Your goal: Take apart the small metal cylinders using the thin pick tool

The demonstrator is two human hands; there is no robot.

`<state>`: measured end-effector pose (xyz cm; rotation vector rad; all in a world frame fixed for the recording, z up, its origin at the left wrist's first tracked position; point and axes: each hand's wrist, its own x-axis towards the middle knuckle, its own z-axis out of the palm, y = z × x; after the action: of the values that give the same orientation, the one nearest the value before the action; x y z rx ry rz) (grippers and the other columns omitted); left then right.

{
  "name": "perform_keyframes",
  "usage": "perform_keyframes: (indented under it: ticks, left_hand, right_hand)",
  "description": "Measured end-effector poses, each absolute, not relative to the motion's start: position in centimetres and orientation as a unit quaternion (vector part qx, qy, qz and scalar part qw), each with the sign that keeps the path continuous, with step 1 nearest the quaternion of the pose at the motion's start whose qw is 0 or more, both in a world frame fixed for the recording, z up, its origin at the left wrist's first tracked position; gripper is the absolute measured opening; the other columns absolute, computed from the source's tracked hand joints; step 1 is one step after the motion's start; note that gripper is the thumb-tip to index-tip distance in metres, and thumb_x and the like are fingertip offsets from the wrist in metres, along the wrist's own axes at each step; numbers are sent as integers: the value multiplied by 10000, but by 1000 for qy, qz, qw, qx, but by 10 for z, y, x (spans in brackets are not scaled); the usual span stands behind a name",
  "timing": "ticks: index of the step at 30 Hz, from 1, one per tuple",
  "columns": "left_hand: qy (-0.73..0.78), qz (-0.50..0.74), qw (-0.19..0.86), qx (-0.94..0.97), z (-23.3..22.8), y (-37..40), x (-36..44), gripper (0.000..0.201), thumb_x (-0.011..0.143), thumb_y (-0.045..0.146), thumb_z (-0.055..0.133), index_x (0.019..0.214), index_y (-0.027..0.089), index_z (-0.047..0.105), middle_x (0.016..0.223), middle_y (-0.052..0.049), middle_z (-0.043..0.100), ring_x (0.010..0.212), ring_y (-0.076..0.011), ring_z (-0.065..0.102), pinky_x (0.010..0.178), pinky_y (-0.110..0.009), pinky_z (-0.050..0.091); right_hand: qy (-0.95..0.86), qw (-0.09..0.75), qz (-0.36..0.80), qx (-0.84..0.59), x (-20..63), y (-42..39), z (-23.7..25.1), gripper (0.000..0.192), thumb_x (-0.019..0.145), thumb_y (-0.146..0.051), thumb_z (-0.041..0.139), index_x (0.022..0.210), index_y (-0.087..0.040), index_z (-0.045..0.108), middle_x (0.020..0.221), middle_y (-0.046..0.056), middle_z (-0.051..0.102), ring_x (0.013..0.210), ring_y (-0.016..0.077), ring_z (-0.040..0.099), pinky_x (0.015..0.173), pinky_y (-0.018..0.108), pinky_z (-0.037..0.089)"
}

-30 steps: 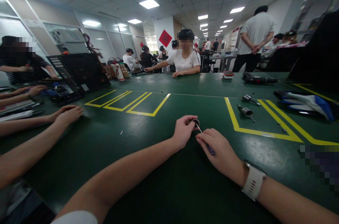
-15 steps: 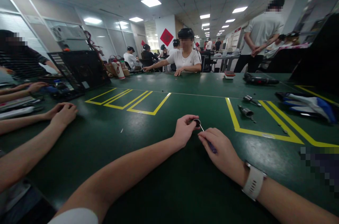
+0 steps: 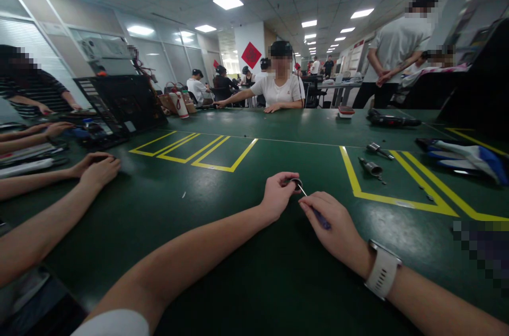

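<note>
Green matting covers the long worktop (image 3: 222,219), marked with yellow taped outlines, in a bright office hall where other people sit at the far edge. At the left, four forearms of co-workers reach in, the nearest co-worker hand (image 3: 99,169) resting palm down on the mat. Behind them stands one black open computer case (image 3: 119,105).

Toward the middle, the wearer's left hand (image 3: 276,198) is curled, thumb and forefinger pinching one small round metal part (image 3: 295,183) just above the worktop. The right hand (image 3: 332,222), with a white watch (image 3: 382,271) on its wrist, is closed around one thin screwdriver (image 3: 318,215) with a dark blue handle; its tip meets the round part.

Farther right, inside a yellow outline, lie two small metal cylinders (image 3: 370,167), well apart from the hands. Beyond them rests one black power tool (image 3: 392,120), and at the far right blue-and-white gloves (image 3: 469,156).
</note>
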<state>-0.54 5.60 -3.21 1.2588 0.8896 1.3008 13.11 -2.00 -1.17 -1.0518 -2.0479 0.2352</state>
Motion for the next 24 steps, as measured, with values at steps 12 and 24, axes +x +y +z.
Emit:
perform_keyframes:
  ticks: [12,24]
  left_hand:
    - [385,560,532,506,-27,53,-2,162,697,43,597,833,98,665,763,-34,674,645,-99,635,649,-250,561]
    - [397,559,525,504,-24,52,-2,178,697,18,586,828,104,669,762,-39,680,656,-108,641,652,-257,562]
  right_hand:
    - [-808,405,89,-418,132,-20,-14,165,880,-156,444,832,-174,601,817,75,614,771,200,559,695,354,461]
    - [-820,393,76,-409,131,-26,-9,175,871,-152,435,820,-178,600,769,67,616,719,195,566,639,342,463]
